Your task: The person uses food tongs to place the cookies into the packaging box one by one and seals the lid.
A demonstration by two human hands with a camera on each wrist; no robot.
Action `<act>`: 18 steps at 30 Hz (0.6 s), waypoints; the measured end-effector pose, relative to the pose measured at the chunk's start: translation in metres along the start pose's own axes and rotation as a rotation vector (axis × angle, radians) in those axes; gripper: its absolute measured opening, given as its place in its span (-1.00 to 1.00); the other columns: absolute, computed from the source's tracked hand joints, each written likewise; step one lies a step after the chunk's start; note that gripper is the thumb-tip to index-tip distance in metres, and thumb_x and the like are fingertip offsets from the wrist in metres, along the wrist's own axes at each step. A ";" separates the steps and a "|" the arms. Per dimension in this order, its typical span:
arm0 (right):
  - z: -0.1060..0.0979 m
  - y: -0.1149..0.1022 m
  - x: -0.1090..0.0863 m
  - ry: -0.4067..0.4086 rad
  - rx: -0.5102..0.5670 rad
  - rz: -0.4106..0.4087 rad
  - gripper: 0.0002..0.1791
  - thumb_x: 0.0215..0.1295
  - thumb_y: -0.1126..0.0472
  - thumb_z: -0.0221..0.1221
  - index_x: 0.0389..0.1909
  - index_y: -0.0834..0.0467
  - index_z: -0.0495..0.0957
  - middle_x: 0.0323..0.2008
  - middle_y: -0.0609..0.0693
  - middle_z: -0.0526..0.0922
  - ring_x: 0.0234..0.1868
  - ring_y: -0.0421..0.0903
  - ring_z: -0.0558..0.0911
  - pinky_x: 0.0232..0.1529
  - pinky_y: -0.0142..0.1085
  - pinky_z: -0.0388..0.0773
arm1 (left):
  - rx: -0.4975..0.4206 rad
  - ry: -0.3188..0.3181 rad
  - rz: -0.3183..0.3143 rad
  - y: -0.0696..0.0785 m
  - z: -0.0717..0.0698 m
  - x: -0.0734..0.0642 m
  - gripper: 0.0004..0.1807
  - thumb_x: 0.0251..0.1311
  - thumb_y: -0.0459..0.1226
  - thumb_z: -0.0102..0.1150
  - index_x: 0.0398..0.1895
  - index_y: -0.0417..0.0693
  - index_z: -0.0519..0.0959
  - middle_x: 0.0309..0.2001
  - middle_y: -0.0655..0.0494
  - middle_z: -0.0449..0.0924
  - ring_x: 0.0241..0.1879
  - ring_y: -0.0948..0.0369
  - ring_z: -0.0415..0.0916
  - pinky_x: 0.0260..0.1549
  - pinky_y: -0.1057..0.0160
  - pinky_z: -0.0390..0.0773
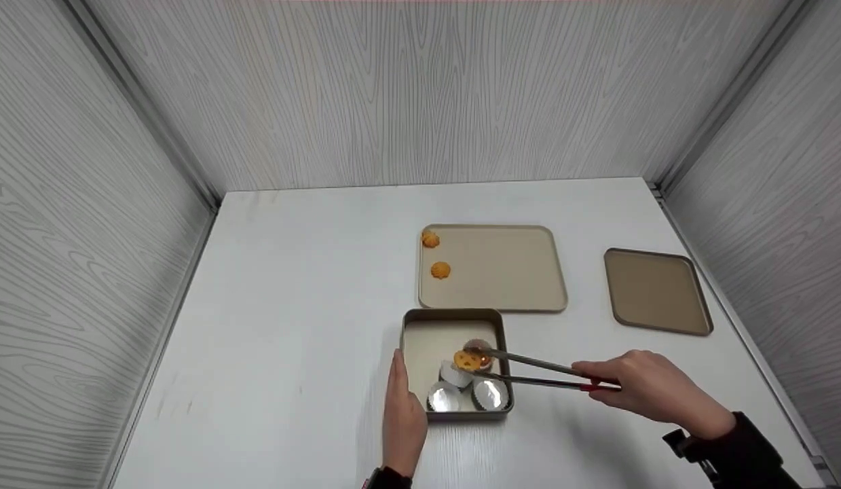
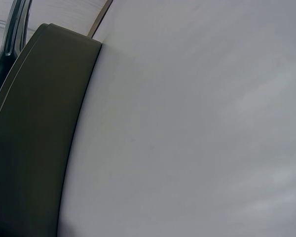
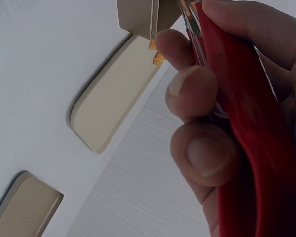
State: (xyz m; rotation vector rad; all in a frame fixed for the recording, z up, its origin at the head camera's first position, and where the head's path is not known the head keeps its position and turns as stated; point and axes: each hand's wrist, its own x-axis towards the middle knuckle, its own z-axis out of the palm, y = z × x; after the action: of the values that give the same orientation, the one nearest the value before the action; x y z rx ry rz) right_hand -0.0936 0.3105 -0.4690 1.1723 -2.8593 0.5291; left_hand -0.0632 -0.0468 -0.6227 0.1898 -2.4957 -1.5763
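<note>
My left hand (image 1: 403, 421) rests with straight fingers along the left side of a deep square baking tin (image 1: 425, 336). Its dark outer wall (image 2: 44, 123) fills the left of the left wrist view, where no hand shows. With my right hand (image 1: 654, 387) I grip metal tongs (image 1: 542, 365) by their red handles (image 3: 237, 89). The tongs' tips are inside the tin's outline, around a yellow-orange cookie (image 1: 467, 360) with dark spots. Silvery and white baking cups (image 1: 444, 397) sit in the tin's front and right part, below and beside the cookie.
Behind the tin lies a beige rectangular tray (image 1: 501, 268) with two orange cookies (image 1: 440, 270) near its left edge. A smaller brown tray (image 1: 658, 288) lies at the right. Grey wood-patterned panels (image 1: 420, 95) border the white table (image 1: 291, 305) at the back and both sides.
</note>
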 end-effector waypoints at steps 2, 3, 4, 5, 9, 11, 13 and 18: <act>0.001 0.000 -0.002 -0.010 0.012 -0.004 -0.59 0.13 0.26 0.45 -0.04 -0.21 0.67 -0.45 -0.53 0.57 -0.57 -0.51 0.34 -0.59 -0.52 0.26 | 0.001 -0.001 0.001 0.000 0.000 0.000 -0.24 0.34 -0.59 -0.32 0.64 -0.25 -0.04 0.61 -0.22 0.00 0.59 -0.03 -0.04 0.49 -0.06 0.10; 0.001 0.000 -0.002 -0.015 0.017 -0.007 -0.59 0.13 0.26 0.45 -0.03 -0.20 0.67 -0.45 -0.53 0.58 -0.57 -0.51 0.35 -0.59 -0.52 0.27 | 0.002 0.000 0.004 0.000 0.000 0.000 -0.25 0.34 -0.59 -0.32 0.64 -0.25 -0.04 0.61 -0.22 0.00 0.59 -0.03 -0.04 0.49 -0.06 0.10; 0.001 0.000 -0.003 -0.017 0.021 -0.011 -0.58 0.13 0.25 0.45 0.00 -0.17 0.69 -0.43 -0.51 0.61 -0.56 -0.51 0.36 -0.58 -0.51 0.29 | 0.002 -0.001 0.006 0.000 0.000 0.000 -0.25 0.34 -0.59 -0.33 0.64 -0.26 -0.05 0.61 -0.22 0.00 0.59 -0.03 -0.04 0.49 -0.06 0.10; 0.001 0.000 -0.003 -0.021 0.020 -0.015 -0.59 0.13 0.25 0.46 0.00 -0.16 0.70 -0.42 -0.50 0.62 -0.55 -0.51 0.37 -0.57 -0.51 0.30 | 0.003 0.000 0.007 0.000 0.000 0.000 -0.25 0.34 -0.59 -0.33 0.63 -0.26 -0.05 0.61 -0.23 0.00 0.59 -0.03 -0.04 0.49 -0.06 0.10; 0.001 -0.001 -0.002 -0.031 0.017 -0.029 -0.59 0.13 0.23 0.47 0.02 -0.12 0.72 -0.42 -0.46 0.66 -0.53 -0.50 0.41 -0.56 -0.48 0.33 | 0.004 0.006 0.014 0.000 0.000 0.000 -0.26 0.36 -0.59 -0.33 0.63 -0.27 -0.04 0.60 -0.23 0.01 0.59 -0.04 -0.03 0.49 -0.07 0.10; 0.003 -0.002 -0.001 -0.035 0.015 -0.035 -0.60 0.13 0.23 0.47 0.00 -0.13 0.71 -0.42 -0.47 0.65 -0.54 -0.50 0.40 -0.56 -0.49 0.33 | 0.007 0.009 0.018 -0.001 0.000 0.000 -0.27 0.37 -0.58 -0.33 0.63 -0.27 -0.04 0.60 -0.23 0.01 0.59 -0.04 -0.03 0.49 -0.07 0.10; 0.004 -0.003 0.001 -0.040 0.010 -0.040 -0.60 0.13 0.24 0.46 -0.04 -0.18 0.68 -0.44 -0.50 0.62 -0.55 -0.51 0.38 -0.57 -0.50 0.31 | 0.006 0.011 0.024 -0.001 0.000 -0.001 -0.27 0.37 -0.58 -0.32 0.63 -0.26 -0.04 0.60 -0.22 0.01 0.58 -0.04 -0.02 0.49 -0.06 0.11; 0.008 -0.006 0.009 -0.057 -0.010 -0.046 -0.64 0.13 0.23 0.45 -0.12 -0.21 0.64 -0.48 -0.52 0.58 -0.59 -0.49 0.34 -0.59 -0.49 0.26 | 0.009 0.013 0.028 -0.001 0.000 -0.001 -0.26 0.36 -0.58 -0.31 0.64 -0.25 -0.04 0.60 -0.22 0.02 0.58 -0.04 -0.01 0.48 -0.05 0.11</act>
State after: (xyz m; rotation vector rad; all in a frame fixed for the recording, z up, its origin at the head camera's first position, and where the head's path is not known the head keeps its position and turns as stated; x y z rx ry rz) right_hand -0.0949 0.2977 -0.4731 1.2695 -2.8703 0.4868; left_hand -0.0618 -0.0475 -0.6239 0.1656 -2.4853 -1.5484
